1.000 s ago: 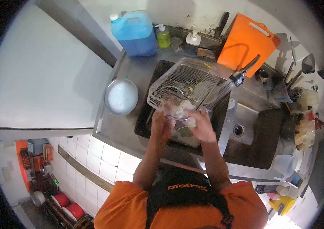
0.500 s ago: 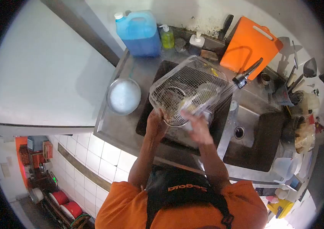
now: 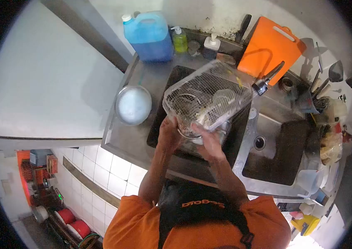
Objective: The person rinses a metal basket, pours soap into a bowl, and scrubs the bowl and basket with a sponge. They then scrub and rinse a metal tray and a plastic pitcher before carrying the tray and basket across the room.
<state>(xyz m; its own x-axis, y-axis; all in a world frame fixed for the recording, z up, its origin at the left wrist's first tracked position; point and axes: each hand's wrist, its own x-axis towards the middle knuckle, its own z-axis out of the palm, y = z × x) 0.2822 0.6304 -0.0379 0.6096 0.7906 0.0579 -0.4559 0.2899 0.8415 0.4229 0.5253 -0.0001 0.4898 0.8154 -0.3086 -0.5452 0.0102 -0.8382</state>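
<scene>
Gripping the wire basket (image 3: 207,97) at its near edge, left hand (image 3: 168,135) and right hand (image 3: 207,143) hold it tilted over the sink (image 3: 165,124), long axis pointing toward the faucet (image 3: 267,79).

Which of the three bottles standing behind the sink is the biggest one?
The blue jug at the left end. It is far larger than the green pump bottle and the white pump bottle beside it.

Wire basket (image 3: 207,97) tilted steeper; right hand (image 3: 207,143) slid back under its rim.
</scene>
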